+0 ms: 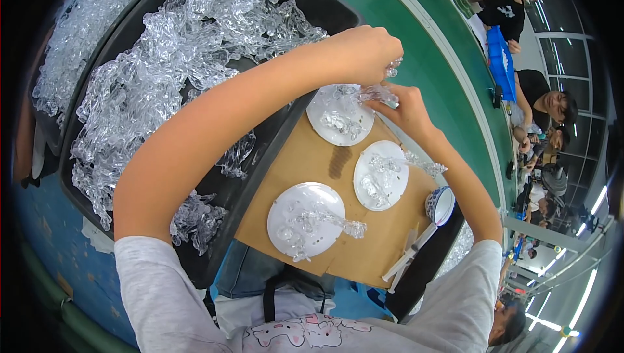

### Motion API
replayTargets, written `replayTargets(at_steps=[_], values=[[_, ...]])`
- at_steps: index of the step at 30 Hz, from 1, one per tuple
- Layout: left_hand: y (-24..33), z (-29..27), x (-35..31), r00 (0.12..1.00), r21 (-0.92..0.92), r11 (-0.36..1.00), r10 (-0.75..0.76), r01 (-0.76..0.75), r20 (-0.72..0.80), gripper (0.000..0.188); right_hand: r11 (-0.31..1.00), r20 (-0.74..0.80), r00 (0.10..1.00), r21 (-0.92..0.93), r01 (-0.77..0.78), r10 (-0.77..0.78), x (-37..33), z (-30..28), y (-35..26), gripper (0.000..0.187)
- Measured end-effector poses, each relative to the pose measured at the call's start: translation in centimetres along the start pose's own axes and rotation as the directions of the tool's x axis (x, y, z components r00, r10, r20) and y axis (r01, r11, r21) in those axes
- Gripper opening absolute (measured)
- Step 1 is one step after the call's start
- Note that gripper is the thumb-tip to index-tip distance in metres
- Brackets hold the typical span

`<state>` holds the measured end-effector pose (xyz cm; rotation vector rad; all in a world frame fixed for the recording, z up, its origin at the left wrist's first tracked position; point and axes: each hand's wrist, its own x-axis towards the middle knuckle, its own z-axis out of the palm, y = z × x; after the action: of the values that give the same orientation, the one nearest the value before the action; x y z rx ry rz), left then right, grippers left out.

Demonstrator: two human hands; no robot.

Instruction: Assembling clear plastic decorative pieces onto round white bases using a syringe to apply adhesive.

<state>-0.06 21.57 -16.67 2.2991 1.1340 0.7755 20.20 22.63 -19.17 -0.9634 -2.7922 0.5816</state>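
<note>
Beyond the cardboard point(370, 255), the left hand point(369, 49) hides its fingertips; left of the cardboard, the forearm point(218, 122) partly hides the tub point(252, 187).

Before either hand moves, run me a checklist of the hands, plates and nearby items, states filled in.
1. Right hand gripping a clear piece: ok, pinched at the fingertips.
2. Left hand gripping securely: cannot tell; clear plastic shows beside its fingers, but the grip is hidden.
3. Clear pieces on all three white plates, nearest, middle and farthest: ok.
4. Pieces kept inside the rims of the nearest and middle plates: not ok; both have parts jutting past.
5. Syringe-shaped tool clear of the plates: ok.
6. Blue-and-white bowl contents: cannot tell.
</note>
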Motion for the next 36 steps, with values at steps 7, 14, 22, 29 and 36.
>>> replayTargets(at_steps=[7,14,22,29,36], values=[[0.1,-0.5,0.0,0.997,0.032,0.998,-0.048,0.046,0.054,0.017,0.986,0.085,0.987,0.077,-0.146,0.139,0.5,-0.2,-0.2,0.025],[2.3,-2.1,-1.7,0.986,0.1,0.992,-0.088,0.074,0.143,0.024,1.0,0.222,0.975,-0.025,0.002,0.003,-0.9,-5.1,-1.7,0.028],[3.3,-4.3,-8.4,0.99,0.172,0.981,0.102,-0.084,-0.095,0.04,0.992,-0.125,0.992,-0.126,-0.024,0.008,-7.0,-12.7,-7.3,0.024],[-0.2,-6.7,-19.2,0.988,0.573,0.808,-0.151,0.137,-0.024,0.032,0.998,-0.269,0.961,0.035,-0.059,0.067,-13.5,-13.0,-12.9,0.021],[1.0,-7.8,-20.2,0.957,0.399,0.874,-0.22,0.279,-0.188,0.013,0.985,-0.286,0.952,0.161,-0.064,0.109,-16.9,-10.8,-14.7,0.022]])
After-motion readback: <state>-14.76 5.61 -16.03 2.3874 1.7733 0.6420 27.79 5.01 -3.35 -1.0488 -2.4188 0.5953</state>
